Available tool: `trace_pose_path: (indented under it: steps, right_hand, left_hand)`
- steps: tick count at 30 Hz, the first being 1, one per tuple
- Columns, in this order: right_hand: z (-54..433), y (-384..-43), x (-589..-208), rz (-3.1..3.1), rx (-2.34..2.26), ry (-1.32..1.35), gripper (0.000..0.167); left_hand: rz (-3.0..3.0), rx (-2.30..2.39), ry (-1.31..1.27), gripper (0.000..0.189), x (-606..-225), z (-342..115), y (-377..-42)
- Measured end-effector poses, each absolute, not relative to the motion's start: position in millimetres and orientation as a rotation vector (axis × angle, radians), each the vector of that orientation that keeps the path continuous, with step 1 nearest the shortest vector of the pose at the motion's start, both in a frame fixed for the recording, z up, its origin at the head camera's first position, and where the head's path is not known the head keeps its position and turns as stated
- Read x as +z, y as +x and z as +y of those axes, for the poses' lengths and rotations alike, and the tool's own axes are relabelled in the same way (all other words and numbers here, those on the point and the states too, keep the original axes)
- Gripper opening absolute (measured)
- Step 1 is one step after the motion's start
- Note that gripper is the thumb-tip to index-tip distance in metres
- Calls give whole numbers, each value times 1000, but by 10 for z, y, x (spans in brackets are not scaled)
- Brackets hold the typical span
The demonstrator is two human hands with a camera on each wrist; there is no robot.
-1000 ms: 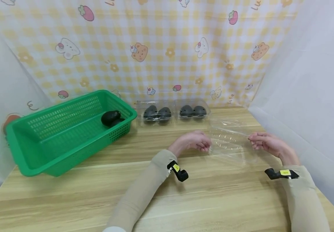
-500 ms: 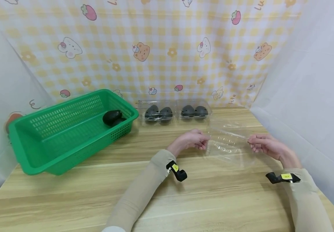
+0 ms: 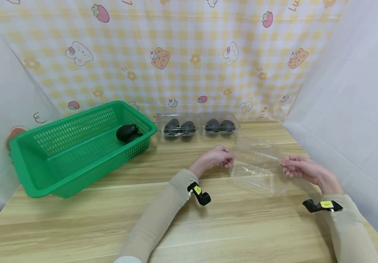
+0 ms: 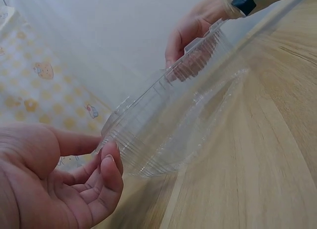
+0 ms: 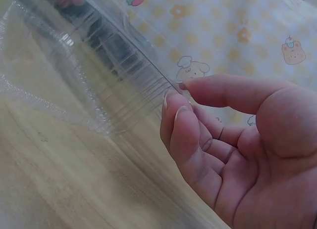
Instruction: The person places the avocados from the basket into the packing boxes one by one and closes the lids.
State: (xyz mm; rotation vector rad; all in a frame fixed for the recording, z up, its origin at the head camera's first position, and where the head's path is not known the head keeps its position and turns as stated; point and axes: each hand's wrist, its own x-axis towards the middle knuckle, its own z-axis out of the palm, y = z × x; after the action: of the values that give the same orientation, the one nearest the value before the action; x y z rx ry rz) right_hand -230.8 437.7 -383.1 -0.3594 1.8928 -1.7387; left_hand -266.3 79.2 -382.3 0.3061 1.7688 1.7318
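Observation:
A clear plastic clamshell container [image 3: 254, 168] lies between my two hands on the right part of the table, with ribbed side walls and nothing inside. My left hand [image 3: 218, 157] pinches its left rim between thumb and fingers, as the left wrist view shows. On the opposite side my right hand [image 3: 302, 168] pinches the right rim with thumb and fingertips. Seen from the left wrist, the container [image 4: 163, 110] tilts close over the wood. In the right wrist view the thumb and fingers [image 5: 218, 93] meet at the rim's edge.
Behind stand two closed clear containers, each with two dark avocados [image 3: 180, 128] [image 3: 220, 126]. A green basket [image 3: 77, 153] at the left holds dark avocados [image 3: 127, 133] at its right end. A checked curtain [image 3: 182, 80] hangs behind the wooden table [image 3: 228, 226].
Both hands have drawn the clear container slightly toward the near edge and a little left. The left fingers, loosely beside it before, now pinch its rim. The basket and filled containers stay in place.

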Motion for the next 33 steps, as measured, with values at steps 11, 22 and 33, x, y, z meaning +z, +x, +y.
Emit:
trace_pose_path:
  steps: [11, 22, 33]
  right_hand:
    - [4341, -2235, -3857, 1877, -1702, -427, 26]
    - [4319, -2201, -3895, 1816, -1682, -531, 26]
    - [4163, -2200, -3877, 1873, -1633, -558, 21]
  left_hand:
    - [1798, 1716, 358, 29, -3830, 744, -2651]
    - [1849, 1706, 409, 23, -3872, 697, -2654]
    - [2012, 1598, 534, 28, -3850, 523, -2609]
